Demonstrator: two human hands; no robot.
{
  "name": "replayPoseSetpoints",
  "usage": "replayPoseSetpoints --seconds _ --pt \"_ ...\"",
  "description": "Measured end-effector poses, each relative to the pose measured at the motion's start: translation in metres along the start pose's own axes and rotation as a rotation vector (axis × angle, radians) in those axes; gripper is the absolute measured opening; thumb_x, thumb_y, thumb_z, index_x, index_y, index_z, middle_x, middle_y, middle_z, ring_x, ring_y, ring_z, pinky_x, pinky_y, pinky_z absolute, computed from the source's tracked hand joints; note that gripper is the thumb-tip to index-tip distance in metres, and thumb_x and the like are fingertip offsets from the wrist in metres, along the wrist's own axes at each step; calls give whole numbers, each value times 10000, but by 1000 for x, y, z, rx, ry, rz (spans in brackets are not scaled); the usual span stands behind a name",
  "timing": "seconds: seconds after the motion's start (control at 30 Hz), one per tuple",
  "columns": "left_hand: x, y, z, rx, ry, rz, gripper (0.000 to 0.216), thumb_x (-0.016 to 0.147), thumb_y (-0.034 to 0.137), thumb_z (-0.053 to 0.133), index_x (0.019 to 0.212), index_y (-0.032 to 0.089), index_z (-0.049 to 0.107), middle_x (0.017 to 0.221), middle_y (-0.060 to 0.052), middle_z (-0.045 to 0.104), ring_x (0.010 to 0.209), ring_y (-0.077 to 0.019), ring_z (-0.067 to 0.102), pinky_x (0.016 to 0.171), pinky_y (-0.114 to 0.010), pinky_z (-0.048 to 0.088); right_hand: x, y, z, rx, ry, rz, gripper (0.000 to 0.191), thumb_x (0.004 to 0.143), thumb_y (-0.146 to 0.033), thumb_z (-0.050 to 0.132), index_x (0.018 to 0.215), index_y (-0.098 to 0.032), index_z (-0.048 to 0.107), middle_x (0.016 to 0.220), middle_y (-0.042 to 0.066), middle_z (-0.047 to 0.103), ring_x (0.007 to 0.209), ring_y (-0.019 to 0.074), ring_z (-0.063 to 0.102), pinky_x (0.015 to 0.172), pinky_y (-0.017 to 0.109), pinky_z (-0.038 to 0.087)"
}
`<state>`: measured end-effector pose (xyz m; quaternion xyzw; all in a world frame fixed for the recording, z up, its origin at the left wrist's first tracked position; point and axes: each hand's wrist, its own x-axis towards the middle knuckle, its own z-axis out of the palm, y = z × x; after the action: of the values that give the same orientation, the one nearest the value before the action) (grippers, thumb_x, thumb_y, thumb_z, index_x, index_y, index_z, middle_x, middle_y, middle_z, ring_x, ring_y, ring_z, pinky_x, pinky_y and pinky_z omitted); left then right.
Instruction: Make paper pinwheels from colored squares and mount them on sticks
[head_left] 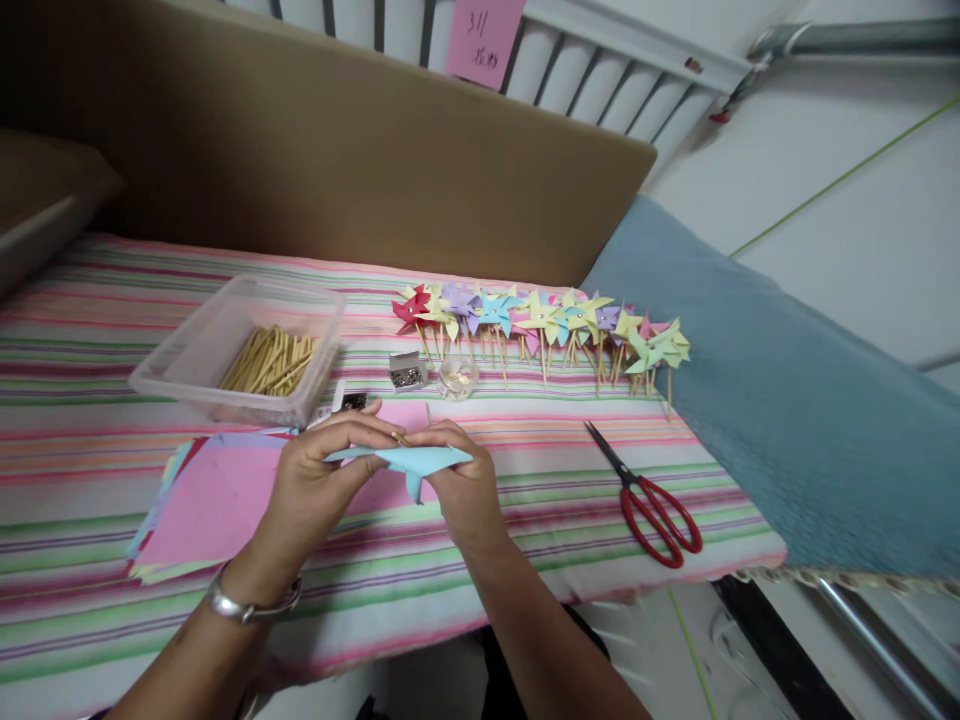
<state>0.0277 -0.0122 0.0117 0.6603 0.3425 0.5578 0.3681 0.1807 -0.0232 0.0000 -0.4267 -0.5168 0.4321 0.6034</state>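
A light blue paper pinwheel point(421, 460) is held up in front of me, between both hands. My left hand point(319, 462) pinches its left side, with the thumb below and the fingers above. My right hand point(466, 482) grips the right side, its fingers bent over the top edge. A bit of wooden stick point(401, 439) shows between the fingertips behind the paper; the rest is hidden. Under the hands lies a pink paper sheet point(401, 415). To the left is a stack of coloured paper squares point(217, 510), pink on top.
A clear plastic bin point(172, 365) holds wooden sticks point(274, 360). Small metal pieces fill a little box point(407, 372) beside a round clear container point(457, 379). Finished pinwheels point(544, 315) line the back right. Red-handled scissors point(646, 500) lie right. A cardboard panel point(360, 150) stands behind.
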Motion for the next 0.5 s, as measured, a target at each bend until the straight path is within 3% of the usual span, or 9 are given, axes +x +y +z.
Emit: replayPoseSetpoints --seconds 0.5 --pt "-1 0 0 0 -10 -13 158 750 115 674 790 264 708 845 18 713 844 -153 654 1031 -447 402 -1 4 1 31 23 52 93 680 -166 672 724 -223 729 741 8 613 684 138 581 595 255 472"
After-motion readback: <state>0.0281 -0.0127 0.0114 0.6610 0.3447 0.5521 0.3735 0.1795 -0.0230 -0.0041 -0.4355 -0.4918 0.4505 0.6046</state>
